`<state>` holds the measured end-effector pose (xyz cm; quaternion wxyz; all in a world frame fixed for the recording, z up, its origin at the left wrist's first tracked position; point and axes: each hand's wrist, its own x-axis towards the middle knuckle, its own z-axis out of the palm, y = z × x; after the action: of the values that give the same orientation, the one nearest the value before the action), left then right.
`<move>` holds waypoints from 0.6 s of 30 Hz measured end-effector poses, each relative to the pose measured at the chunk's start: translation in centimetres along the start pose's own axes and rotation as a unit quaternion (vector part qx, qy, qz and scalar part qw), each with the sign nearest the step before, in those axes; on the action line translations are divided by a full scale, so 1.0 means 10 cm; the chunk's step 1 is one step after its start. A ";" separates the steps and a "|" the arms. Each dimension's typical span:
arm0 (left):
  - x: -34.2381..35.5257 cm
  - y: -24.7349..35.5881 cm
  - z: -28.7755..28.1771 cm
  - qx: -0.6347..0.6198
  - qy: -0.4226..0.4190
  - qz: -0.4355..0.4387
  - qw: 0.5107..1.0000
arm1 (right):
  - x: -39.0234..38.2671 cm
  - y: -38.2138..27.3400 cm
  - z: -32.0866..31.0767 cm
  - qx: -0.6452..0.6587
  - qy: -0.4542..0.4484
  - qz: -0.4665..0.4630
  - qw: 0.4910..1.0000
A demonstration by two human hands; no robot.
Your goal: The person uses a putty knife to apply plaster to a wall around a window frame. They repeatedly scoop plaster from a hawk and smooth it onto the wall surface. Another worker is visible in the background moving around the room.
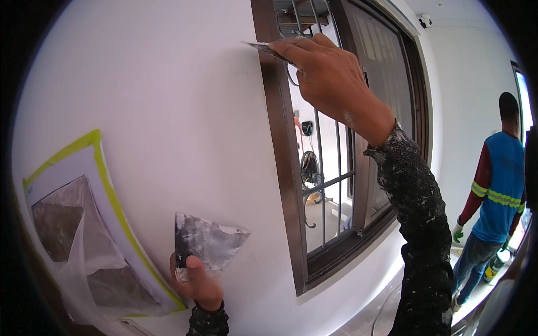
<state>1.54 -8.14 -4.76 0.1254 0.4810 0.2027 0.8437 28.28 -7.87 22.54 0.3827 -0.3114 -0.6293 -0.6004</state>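
Note:
My right hand (336,78) is raised beside the window's brown frame (280,140), its fingers closed on a putty knife (259,47). The thin blade points left and lies near or against the white wall (185,101); I cannot tell whether it touches. Lower down, my left hand (200,284) grips a second, wide putty knife (210,241) with its thumb across the lower part. White filler is smeared over that blade. Dried white specks cover both dark sleeves.
Metal bars (322,185) cross the window opening. At left, yellow-green tape (120,218) edges a wall recess with torn plastic sheeting (106,252). A person in a blue vest (503,173) stands at right, facing away. A small camera (425,21) hangs high up.

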 end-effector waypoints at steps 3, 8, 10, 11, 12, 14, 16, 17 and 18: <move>-0.04 -0.17 -0.08 -0.044 0.020 -0.020 0.999 | 0.05 -0.03 0.14 -0.038 0.047 -0.030 0.998; -0.06 -0.30 -0.19 -0.004 0.006 0.026 1.000 | -0.21 -0.35 0.06 -0.018 0.028 -0.067 0.997; -0.06 -0.25 -0.15 -0.051 0.016 0.008 0.999 | -0.27 -0.34 0.03 0.009 0.000 -0.059 0.998; -0.06 -0.18 -0.14 -0.103 0.001 -0.023 0.994 | -0.26 -0.29 -0.01 0.017 0.014 -0.043 0.999; -0.05 -0.17 -0.09 -0.130 0.031 -0.078 0.988 | -0.19 -0.19 0.10 0.019 0.009 -0.024 0.999; -0.05 -0.11 -0.03 -0.147 0.027 -0.064 0.987 | -0.04 0.01 0.16 -0.001 0.052 -0.020 0.998; -0.06 -0.09 -0.04 -0.139 0.043 -0.063 0.987 | 0.04 0.08 0.26 -0.020 0.070 -0.051 0.996; -0.09 -0.11 -0.07 -0.131 0.040 -0.066 0.988 | 0.04 0.08 0.29 -0.030 0.085 -0.074 0.993; -0.11 -0.13 -0.14 -0.101 0.022 -0.065 0.992 | -0.02 0.01 0.31 -0.067 0.055 -0.061 0.994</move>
<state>0.91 -7.78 -6.85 0.2236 0.4327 0.1502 0.8603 28.17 -4.74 22.44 0.3578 -0.2640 -0.5839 -0.6793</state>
